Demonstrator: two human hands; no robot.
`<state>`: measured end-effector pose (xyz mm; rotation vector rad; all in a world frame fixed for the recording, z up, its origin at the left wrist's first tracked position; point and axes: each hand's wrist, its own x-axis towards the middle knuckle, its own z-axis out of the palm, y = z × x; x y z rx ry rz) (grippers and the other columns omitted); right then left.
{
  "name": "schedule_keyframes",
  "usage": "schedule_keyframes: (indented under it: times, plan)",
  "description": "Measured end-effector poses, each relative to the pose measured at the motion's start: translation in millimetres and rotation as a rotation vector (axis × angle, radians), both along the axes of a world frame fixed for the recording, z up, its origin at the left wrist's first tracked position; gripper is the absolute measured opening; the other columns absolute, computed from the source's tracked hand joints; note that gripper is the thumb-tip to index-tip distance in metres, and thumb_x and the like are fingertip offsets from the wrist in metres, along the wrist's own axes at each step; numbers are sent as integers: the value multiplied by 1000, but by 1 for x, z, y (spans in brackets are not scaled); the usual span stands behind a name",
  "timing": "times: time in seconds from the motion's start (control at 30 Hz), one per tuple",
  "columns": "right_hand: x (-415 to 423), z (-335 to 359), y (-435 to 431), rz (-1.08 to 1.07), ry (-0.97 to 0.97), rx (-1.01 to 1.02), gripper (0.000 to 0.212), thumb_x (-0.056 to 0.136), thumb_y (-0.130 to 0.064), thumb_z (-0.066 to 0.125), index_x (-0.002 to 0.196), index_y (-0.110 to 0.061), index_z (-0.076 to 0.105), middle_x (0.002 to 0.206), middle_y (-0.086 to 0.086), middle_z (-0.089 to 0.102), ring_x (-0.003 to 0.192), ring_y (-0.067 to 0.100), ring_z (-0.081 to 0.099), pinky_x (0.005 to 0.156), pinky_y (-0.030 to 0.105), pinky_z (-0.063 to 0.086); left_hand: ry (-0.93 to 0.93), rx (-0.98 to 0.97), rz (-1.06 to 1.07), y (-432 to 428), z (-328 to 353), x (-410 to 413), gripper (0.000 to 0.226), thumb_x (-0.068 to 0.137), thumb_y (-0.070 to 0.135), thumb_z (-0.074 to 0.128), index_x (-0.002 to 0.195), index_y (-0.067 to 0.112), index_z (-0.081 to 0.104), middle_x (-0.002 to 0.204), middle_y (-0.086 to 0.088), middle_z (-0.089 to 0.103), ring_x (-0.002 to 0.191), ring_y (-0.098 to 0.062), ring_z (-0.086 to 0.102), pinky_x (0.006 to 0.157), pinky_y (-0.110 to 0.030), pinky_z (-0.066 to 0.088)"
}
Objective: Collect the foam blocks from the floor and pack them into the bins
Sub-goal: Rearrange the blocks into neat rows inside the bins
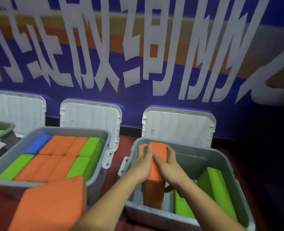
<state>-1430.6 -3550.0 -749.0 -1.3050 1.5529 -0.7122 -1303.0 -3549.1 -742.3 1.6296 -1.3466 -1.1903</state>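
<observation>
Two hands: both are clasped on one orange block [154,192], which is held between them.
Left hand [143,162]: fingers are curled over the block's upper left edge, gripping it.
Right hand [168,169]: thumb is laid on the near face and fingers are wrapped round the right side, gripping it.
Arm pose: both forearms are stretched forward and converge above the right bin [221,158].
Held block: stood on end at the bin's left side, its lower end down inside; contact with the bin floor cannot be told.
Green blocks [218,185]: two are seen in the same bin, towards its right.
Middle bin [68,130]: packed with orange, green and blue blocks.
Loose orange block [51,204]: laid just beside the middle bin's near corner.
</observation>
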Motion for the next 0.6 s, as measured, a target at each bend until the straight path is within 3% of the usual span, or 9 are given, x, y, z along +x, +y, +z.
schedule_keyframes:
  times: [0.07,0.13,0.2,0.3,0.43,0.6]
  plan:
    - [8,-15,0,-8,14,-25,87,67,-87,41,143,-61,7,138,11,59,111,34,67,94,55,56,-47,-62,-36,-1,-10,4,52,106,56,15,156,44,23,159,8,34,141,-15,37,113,-31,28]
    - [15,-31,0,-14,-7,-30,85,77,-81,43,148,-56,5,139,12,58,109,33,67,93,53,56,-94,-61,-52,-7,-29,9,52,105,56,12,157,49,18,165,12,23,150,-12,23,122,-35,17]
    - [20,-50,1,-10,-32,-44,77,93,-67,47,154,-49,3,143,13,55,114,30,65,98,50,54,-128,-70,-62,-8,-50,13,49,104,59,9,152,56,18,165,13,23,151,-10,21,122,-33,15]
    - [23,-82,-2,28,-27,-32,74,101,-55,46,157,-42,-1,149,14,48,126,28,57,110,42,43,-155,-72,-79,-7,-86,17,50,96,70,8,145,67,14,165,10,25,151,-11,22,125,-37,16]
    - [23,-117,-7,94,38,7,75,106,-45,41,160,-30,-8,156,17,40,136,27,50,113,31,35,-204,-19,-91,-8,-124,20,47,106,52,15,152,58,10,166,8,23,152,-13,20,121,-27,12]
    - [21,-143,-18,143,112,68,74,108,-48,29,160,-25,-18,155,24,40,134,29,53,99,23,36,-266,0,-107,-21,-151,20,49,110,35,24,159,40,15,162,2,29,149,-15,27,109,-8,8]
